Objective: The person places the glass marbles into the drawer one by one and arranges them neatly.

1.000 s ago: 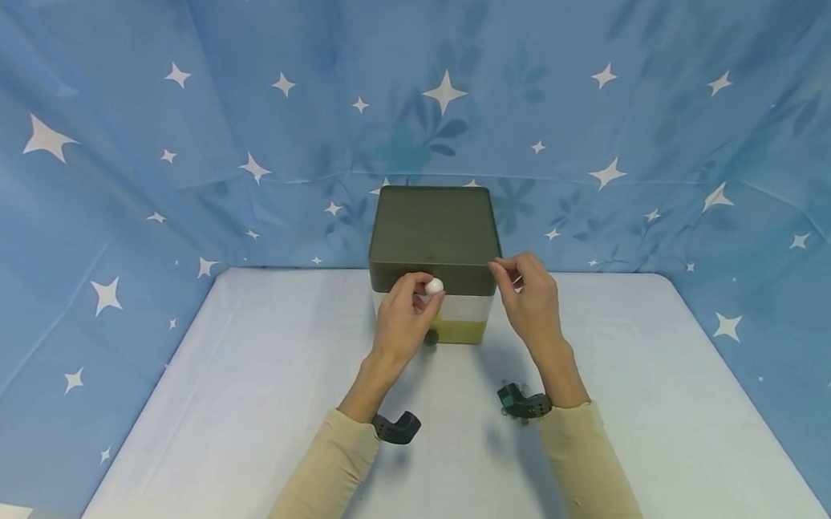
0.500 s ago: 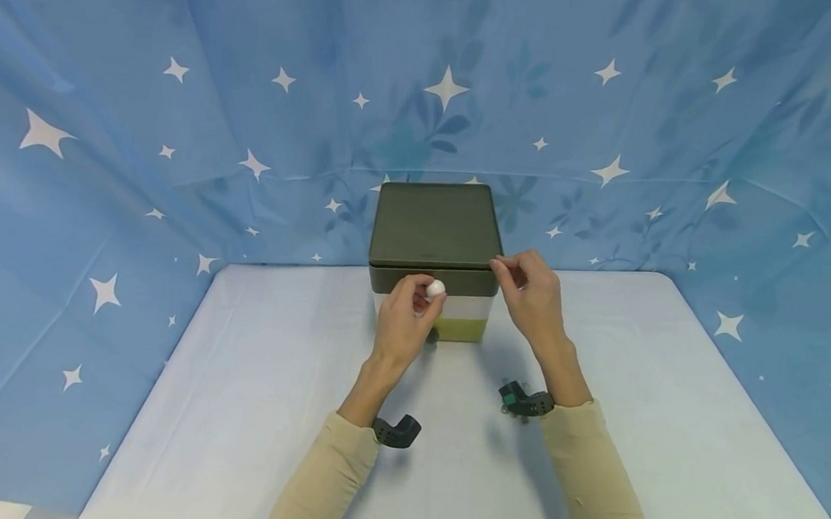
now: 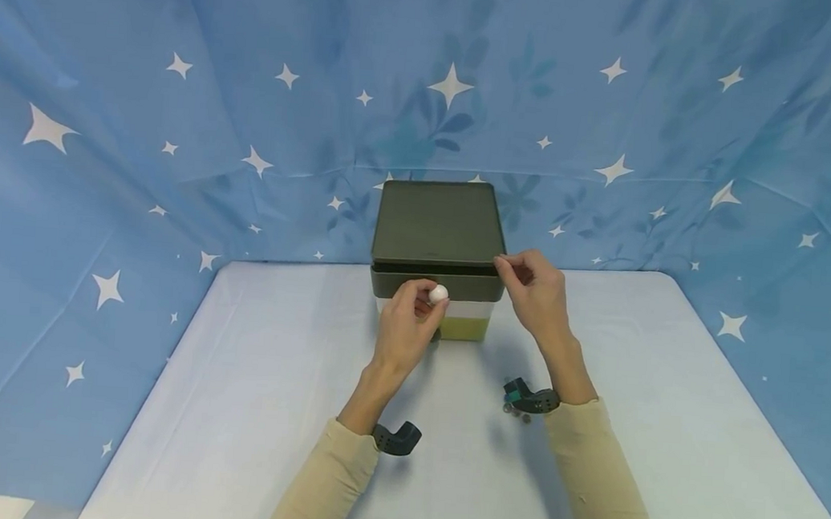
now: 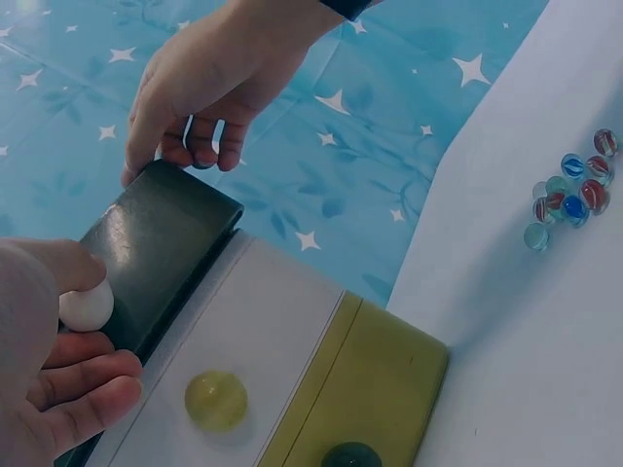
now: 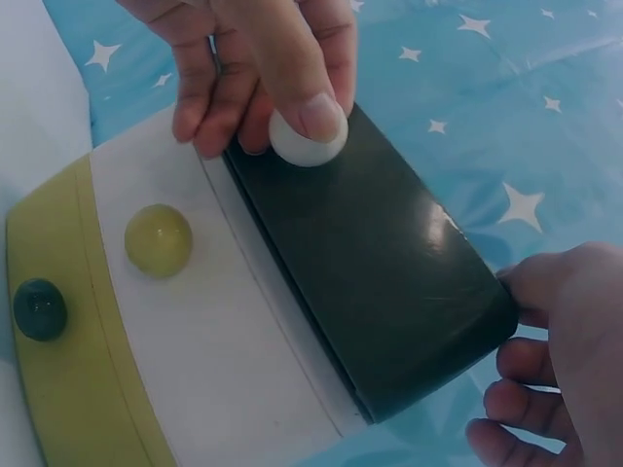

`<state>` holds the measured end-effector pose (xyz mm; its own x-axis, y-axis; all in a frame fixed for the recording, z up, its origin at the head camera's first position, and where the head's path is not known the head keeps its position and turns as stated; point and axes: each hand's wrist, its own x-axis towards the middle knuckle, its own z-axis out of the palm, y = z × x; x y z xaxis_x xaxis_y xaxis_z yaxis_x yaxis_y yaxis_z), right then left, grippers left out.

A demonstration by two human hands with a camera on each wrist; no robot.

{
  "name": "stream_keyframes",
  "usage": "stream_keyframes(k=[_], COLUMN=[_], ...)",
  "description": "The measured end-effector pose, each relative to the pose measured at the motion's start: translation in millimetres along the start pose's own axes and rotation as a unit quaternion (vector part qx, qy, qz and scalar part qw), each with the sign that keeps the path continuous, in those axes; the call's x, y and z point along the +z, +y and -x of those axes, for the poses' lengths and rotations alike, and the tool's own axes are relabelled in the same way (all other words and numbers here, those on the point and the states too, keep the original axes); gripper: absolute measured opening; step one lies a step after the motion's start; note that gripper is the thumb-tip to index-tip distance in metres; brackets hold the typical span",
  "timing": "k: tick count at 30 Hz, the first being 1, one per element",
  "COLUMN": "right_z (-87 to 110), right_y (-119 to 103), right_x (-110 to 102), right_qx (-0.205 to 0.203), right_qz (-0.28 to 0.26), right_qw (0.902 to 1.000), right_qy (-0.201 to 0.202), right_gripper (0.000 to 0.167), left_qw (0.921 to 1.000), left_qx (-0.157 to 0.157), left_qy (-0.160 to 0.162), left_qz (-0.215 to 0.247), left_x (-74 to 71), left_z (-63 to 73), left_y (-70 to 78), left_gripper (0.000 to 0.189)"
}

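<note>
A small box with three stacked drawers stands at the back of the table: a dark green top drawer (image 5: 389,253), a white middle drawer (image 4: 263,302) and a yellow-green bottom drawer (image 4: 380,370). My left hand (image 3: 403,331) pinches the round white knob (image 3: 438,294) on the top drawer. In the head view, a dark gap shows between that drawer's front and the box's green top (image 3: 438,221). My right hand (image 3: 537,296) pinches the top's front right corner. A yellow knob (image 4: 216,400) and a dark green knob (image 5: 40,309) sit on the lower drawers.
Several glass marbles (image 4: 574,199) lie on the white tabletop (image 3: 270,378), partly under my right wrist camera (image 3: 532,398) in the head view. A blue cloth with white stars (image 3: 267,104) hangs behind and beside the table.
The top drawer has slid out toward me, with my left hand on its white knob, and the gap below the green top has widened. My right hand has stayed at the corner.
</note>
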<state>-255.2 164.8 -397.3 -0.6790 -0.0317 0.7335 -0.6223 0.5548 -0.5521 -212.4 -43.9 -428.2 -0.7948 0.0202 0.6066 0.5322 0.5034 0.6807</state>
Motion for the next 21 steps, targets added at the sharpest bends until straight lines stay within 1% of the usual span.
stream_keyframes(k=[6, 13, 21], right_z=[-1.4, -1.4, -1.9], right_y=[0, -2, -4], right_x=[-3, -4, -6], right_qx=[0.028, 0.067, 0.081], right_qz=[-0.001, 0.010, 0.005], right_qw=[0.9995, 0.9971, 0.9960], right_qy=[-0.014, -0.033, -0.039], right_gripper=[0.011, 0.013, 0.015], left_qw=[0.9999, 0.9999, 0.9997], left_qx=[0.008, -0.001, 0.010], left_qy=[0.002, -0.005, 0.002], left_qz=[0.007, 0.013, 0.022], left_x=[-0.9, -3.0, -5.0], left_z=[3.9, 9.9, 16.4], left_y=[1.9, 5.4, 9.4], left_gripper=[0.027, 0.027, 0.025])
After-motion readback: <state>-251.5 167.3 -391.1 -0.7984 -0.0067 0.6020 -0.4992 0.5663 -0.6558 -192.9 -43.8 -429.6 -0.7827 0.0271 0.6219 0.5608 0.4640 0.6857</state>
